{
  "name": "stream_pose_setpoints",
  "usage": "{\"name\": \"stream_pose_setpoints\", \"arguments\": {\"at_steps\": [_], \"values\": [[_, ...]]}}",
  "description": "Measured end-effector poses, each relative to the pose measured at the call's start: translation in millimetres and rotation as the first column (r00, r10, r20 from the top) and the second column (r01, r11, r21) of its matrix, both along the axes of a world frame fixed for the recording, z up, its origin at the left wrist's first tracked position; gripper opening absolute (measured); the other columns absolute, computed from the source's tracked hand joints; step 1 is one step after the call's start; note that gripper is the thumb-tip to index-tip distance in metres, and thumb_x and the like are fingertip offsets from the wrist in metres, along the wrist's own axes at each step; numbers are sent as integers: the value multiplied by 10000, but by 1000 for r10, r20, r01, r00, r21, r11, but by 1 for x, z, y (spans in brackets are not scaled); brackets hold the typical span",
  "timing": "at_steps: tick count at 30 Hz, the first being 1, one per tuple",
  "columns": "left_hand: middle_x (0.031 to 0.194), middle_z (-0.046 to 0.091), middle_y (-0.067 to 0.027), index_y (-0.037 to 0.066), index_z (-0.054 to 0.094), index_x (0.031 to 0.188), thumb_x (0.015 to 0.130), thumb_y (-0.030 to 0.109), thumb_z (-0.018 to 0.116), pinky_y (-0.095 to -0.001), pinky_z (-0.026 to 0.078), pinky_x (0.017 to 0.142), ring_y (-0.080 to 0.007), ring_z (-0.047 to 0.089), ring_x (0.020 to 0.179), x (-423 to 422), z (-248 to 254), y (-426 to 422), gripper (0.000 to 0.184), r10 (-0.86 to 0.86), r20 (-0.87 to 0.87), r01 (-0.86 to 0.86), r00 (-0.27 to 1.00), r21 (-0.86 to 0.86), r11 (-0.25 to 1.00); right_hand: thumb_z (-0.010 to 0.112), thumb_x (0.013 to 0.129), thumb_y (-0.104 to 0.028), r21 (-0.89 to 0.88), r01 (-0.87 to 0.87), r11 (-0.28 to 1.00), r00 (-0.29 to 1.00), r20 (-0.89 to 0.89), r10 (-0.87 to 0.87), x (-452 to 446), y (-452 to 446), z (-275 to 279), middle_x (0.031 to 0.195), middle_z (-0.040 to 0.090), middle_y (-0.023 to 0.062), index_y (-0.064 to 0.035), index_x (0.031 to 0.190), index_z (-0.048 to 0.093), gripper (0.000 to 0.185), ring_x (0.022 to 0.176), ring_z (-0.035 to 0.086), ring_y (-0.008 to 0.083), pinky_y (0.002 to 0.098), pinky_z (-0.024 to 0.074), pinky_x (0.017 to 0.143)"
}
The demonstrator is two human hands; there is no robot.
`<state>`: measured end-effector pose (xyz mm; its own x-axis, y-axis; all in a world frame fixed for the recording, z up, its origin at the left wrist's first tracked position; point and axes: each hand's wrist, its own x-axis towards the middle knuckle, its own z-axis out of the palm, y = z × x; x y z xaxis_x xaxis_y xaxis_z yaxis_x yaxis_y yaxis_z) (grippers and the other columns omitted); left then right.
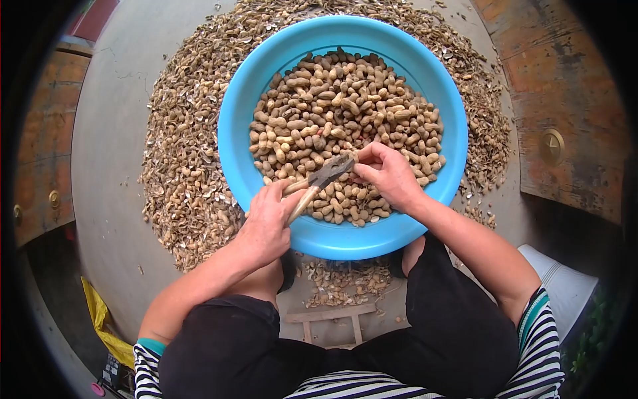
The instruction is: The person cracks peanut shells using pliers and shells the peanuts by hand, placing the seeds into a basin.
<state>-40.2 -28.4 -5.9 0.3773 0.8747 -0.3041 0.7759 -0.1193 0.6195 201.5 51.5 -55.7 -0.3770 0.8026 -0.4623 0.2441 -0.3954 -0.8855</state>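
My left hand (264, 223) is closed around the pale handles of a pair of pliers (331, 171), whose dark jaws point up and to the right. At the tip of those jaws, my right hand (385, 174) pinches what looks like a peanut, mostly hidden by the fingers. Both hands are over the near part of a blue plastic basin (342, 246). Unshelled peanuts (345, 100) fill the bottom of the basin in a broad heap.
Broken peanut shells (189, 153) lie thickly on the grey floor (113, 146) around the basin. Between the legs is a low wooden frame (331, 312). Wooden panels (565, 113) flank both sides. A yellow bag (106, 326) sits lower left, a pale container (558, 286) lower right.
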Motion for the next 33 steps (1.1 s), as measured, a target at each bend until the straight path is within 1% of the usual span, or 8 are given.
{"name": "stream_pose_setpoints", "arguments": {"at_steps": [8,13,15,19,25,27,31,33], "values": [[1231,453,-237,75,518,1292,724,-85,478,-450,373,985,-388,454,1131,5,4,-2,591,17,10,-17,1000,26,1000,599,861,-29,37,-51,998,998,51,49,3,1,5,878,626,69,27,935,554,104,797,638,125,259,544,735],[1142,485,-221,64,516,1285,742,-90,474,-445,411,919,-379,494,1048,5,3,0,566,13,24,-14,1000,56,998,622,827,-48,48,44,998,999,-19,-44,2,-1,5,820,659,78,14,917,581,117,753,658,145,273,529,671],[1107,492,-219,58,514,1286,770,-87,490,-405,424,923,-375,503,1037,6,7,1,537,43,47,-38,998,-97,995,625,827,-50,45,54,998,998,-18,-53,2,-1,4,829,659,79,14,921,581,122,754,658,145,274,532,675],[1063,492,-208,63,509,1290,735,-110,461,-423,436,888,-375,508,1001,6,7,0,583,63,65,-55,996,-116,992,629,829,-51,30,84,996,996,-31,-83,2,-2,0,876,652,89,23,931,579,135,769,659,155,275,545,696],[1135,485,-226,78,509,1303,727,-110,456,-431,409,934,-382,495,1031,3,6,0,609,110,161,-96,981,-97,991,615,870,-44,-108,123,987,986,-98,-134,6,0,8,927,615,73,27,1002,556,162,826,630,128,258,553,756],[1176,471,-227,81,512,1303,728,-102,465,-431,399,952,-386,481,1063,2,3,0,605,30,95,-34,995,45,998,614,870,-44,-96,94,991,991,-85,-102,7,0,6,928,614,72,27,1002,559,160,828,630,128,258,554,759],[1175,474,-226,83,514,1301,727,-103,462,-438,401,948,-390,479,1065,6,2,1,605,22,76,-21,997,-15,1000,615,837,-25,-83,102,991,991,-83,-109,5,-2,5,896,634,95,36,962,574,145,798,642,156,280,554,731],[1137,495,-218,75,530,1273,727,-104,459,-440,420,912,-385,500,1024,7,-2,-2,579,15,49,-18,999,69,997,617,833,-24,-58,61,996,996,-62,-65,9,-1,1,877,642,92,33,954,579,139,788,644,154,277,546,723]]}}
